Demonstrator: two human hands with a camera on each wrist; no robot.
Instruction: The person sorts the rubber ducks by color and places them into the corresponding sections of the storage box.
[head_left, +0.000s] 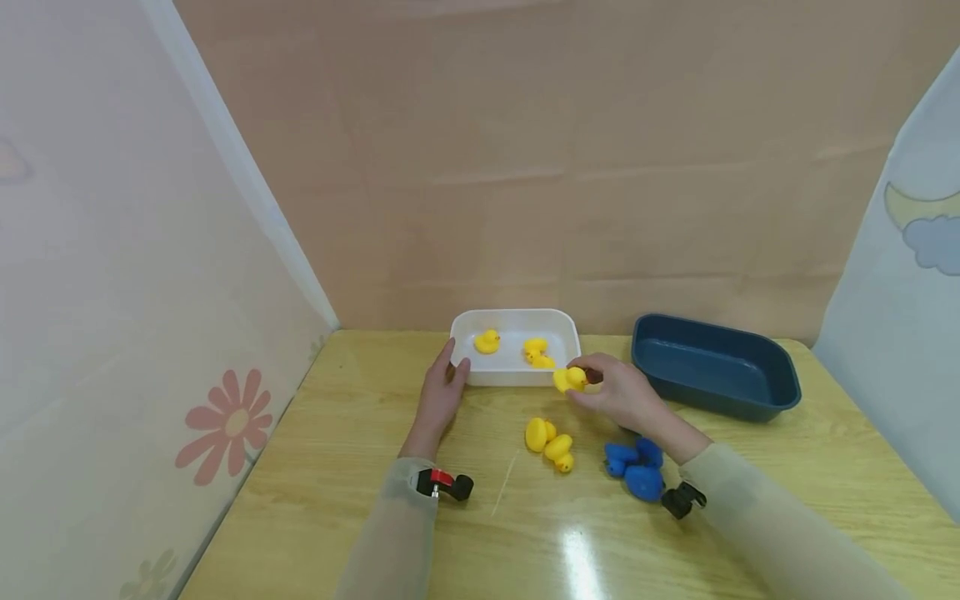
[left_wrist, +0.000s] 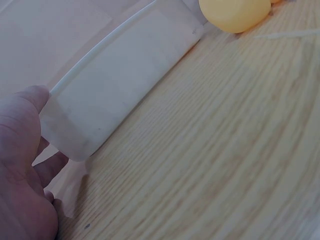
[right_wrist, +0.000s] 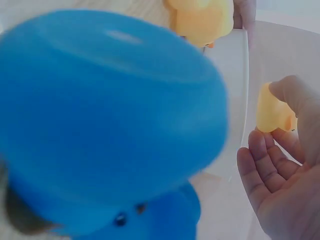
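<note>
My right hand [head_left: 621, 393] pinches a yellow rubber duck [head_left: 568, 381] between thumb and fingers, at the front right corner of a white plastic bin [head_left: 502, 378]. In the right wrist view this duck [right_wrist: 267, 112] sits between the thumb and fingertips, the other fingers spread. My left hand [head_left: 440, 398] holds the bin's front left corner; in the left wrist view its thumb [left_wrist: 37, 96] lies at the rim and the fingers wrap round the side. Inside the bin are one yellow duck [head_left: 487, 342] at left and a cluster of yellow ducks [head_left: 537, 353] at right.
Two yellow ducks [head_left: 558, 448] lie on the wooden table in front of the bin. Several blue rubber ducks [head_left: 643, 482] lie under the right forearm. A dark blue bin [head_left: 716, 400] stands at the back right. Printed cloth walls border the left and right.
</note>
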